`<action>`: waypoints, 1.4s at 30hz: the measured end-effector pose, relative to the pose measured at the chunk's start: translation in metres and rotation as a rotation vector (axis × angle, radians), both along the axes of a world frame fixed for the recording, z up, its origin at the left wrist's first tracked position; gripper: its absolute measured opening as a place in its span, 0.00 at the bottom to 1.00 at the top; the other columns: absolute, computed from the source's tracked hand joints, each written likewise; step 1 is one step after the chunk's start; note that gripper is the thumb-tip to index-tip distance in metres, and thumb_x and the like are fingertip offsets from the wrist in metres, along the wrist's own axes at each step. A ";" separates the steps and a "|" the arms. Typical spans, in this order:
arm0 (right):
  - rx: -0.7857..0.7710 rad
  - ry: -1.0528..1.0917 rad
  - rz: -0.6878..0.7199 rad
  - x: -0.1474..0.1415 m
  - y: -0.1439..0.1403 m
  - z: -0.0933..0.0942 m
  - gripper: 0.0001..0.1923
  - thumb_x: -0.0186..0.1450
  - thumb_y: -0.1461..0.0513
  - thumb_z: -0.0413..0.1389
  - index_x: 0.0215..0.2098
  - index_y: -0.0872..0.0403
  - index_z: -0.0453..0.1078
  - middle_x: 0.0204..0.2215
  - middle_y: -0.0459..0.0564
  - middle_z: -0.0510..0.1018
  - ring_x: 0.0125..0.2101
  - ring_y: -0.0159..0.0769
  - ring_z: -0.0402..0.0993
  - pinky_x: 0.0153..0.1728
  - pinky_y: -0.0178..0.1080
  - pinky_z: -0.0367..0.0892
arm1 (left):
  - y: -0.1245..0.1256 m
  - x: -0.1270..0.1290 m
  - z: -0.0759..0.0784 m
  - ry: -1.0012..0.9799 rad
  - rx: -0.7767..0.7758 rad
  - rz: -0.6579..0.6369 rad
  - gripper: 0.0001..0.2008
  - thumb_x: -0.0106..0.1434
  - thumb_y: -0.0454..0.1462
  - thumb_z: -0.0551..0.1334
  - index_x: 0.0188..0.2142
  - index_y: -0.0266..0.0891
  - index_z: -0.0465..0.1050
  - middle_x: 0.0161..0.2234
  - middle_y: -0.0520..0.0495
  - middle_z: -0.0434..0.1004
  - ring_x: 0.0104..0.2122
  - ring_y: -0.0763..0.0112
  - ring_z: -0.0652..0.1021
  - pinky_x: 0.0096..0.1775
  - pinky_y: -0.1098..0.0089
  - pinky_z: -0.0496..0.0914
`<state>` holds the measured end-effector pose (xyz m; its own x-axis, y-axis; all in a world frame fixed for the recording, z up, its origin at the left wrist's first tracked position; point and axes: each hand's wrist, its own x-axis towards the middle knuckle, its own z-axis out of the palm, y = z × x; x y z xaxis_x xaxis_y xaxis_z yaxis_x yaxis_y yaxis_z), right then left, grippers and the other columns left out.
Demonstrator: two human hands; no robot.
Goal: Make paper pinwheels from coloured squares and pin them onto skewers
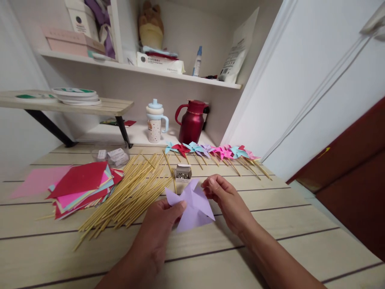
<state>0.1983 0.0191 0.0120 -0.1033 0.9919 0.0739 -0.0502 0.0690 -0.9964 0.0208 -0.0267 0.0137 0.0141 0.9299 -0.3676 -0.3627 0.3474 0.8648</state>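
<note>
While our left hand (156,228) pinches the lilac paper (192,206) steady, our right hand (224,196) pinches its corner; sticks (126,194) lie near.

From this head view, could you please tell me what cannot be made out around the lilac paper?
- Lilac paper: left edge hidden under the left hand thumb.
- Right hand: whatever its fingers pinch is too small to see.
- Small pin box: contents too small.
- Shelf box labels: blurred.
</note>
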 end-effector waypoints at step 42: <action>-0.210 -0.056 0.240 -0.009 -0.007 -0.004 0.21 0.51 0.52 0.69 0.22 0.56 0.66 0.16 0.39 0.64 0.18 0.24 0.54 0.21 0.32 0.47 | -0.001 0.002 -0.004 0.208 0.069 -0.002 0.12 0.49 0.41 0.69 0.30 0.34 0.81 0.28 0.44 0.80 0.27 0.67 0.73 0.32 0.68 0.65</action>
<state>0.1890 0.0122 0.0076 -0.3342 0.9318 -0.1419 0.0149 -0.1453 -0.9893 0.0232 -0.0277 0.0096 -0.0534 0.9529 -0.2985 -0.1729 0.2856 0.9426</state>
